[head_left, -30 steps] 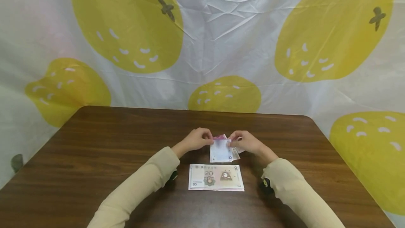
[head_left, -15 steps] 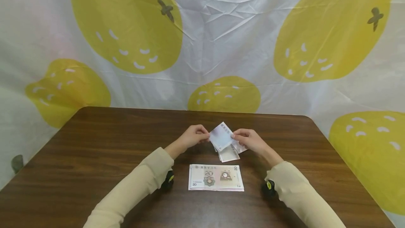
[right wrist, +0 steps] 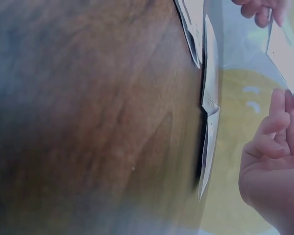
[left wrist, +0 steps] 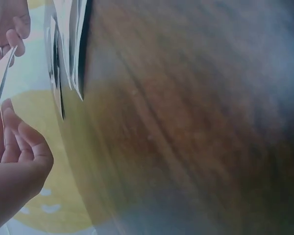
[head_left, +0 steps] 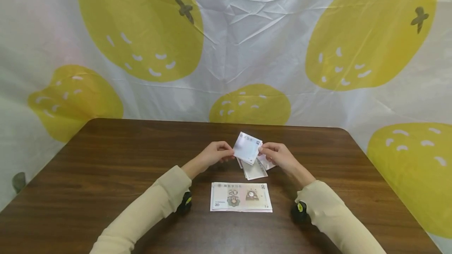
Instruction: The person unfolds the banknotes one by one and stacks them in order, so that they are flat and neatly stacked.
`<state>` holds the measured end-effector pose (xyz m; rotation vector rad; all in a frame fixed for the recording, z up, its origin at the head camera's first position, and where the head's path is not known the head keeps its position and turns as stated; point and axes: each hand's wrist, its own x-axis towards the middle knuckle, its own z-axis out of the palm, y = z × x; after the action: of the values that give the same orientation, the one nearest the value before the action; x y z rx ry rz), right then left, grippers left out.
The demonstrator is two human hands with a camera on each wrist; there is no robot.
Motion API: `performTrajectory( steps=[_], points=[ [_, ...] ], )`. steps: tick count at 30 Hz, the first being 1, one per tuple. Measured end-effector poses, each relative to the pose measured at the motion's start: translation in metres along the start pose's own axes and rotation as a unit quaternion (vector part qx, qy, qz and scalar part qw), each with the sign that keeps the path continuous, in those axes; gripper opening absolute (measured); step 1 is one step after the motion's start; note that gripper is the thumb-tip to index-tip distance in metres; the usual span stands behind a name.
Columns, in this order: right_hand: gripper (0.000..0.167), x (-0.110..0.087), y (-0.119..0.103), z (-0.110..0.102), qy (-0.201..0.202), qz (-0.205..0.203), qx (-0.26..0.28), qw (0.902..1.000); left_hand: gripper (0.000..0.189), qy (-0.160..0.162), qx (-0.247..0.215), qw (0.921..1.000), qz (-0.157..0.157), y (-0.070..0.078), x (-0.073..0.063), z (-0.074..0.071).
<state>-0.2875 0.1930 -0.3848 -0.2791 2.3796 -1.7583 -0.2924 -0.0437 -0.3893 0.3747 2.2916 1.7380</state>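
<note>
Notes are carried by a dark brown, wood-grain worktop (head_left: 141,160) with rounded far corners. A flat stack of banknotes (head_left: 241,197), 20 on top, is laid near the middle; beyond it, smaller pale notes (head_left: 255,171) are strewn askew, partly covered.

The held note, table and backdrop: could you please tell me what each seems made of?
Held note: likely paper, fairly matte, judging by its thin edges. Table: wood or wood-look laminate, faintly glossy, given its grain and soft reflection. Backdrop: perhaps fabric or plastic sheeting, slightly shiny, with visible creases.
</note>
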Motion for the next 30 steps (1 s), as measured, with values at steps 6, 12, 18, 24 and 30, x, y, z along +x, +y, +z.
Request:
performTrajectory(
  steps=[6, 12, 18, 24, 30],
  points=[
    [0.024, -0.001, -0.001, 0.0, -0.016, -0.015, -0.028, 0.9994, 0.017, -0.008, -0.002, 0.9997, 0.022, 0.004, -0.001, 0.0],
    [0.022, -0.003, -0.001, 0.002, -0.023, -0.01, -0.038, 0.9989, 0.047, -0.043, -0.007, 0.9966, 0.07, 0.006, -0.003, -0.001],
    [0.021, -0.005, 0.0, 0.004, -0.025, -0.006, -0.036, 0.999, 0.045, -0.084, 0.026, 0.9902, 0.108, 0.006, -0.006, -0.002],
    [0.021, -0.006, 0.001, 0.006, -0.029, -0.013, -0.032, 0.999, 0.029, -0.069, 0.039, 0.9874, 0.137, 0.01, -0.011, -0.002],
    [0.021, -0.009, -0.001, 0.009, -0.042, -0.024, -0.033, 0.9983, 0.011, -0.06, 0.056, 0.985, 0.152, 0.013, -0.013, 0.0]
  ],
)
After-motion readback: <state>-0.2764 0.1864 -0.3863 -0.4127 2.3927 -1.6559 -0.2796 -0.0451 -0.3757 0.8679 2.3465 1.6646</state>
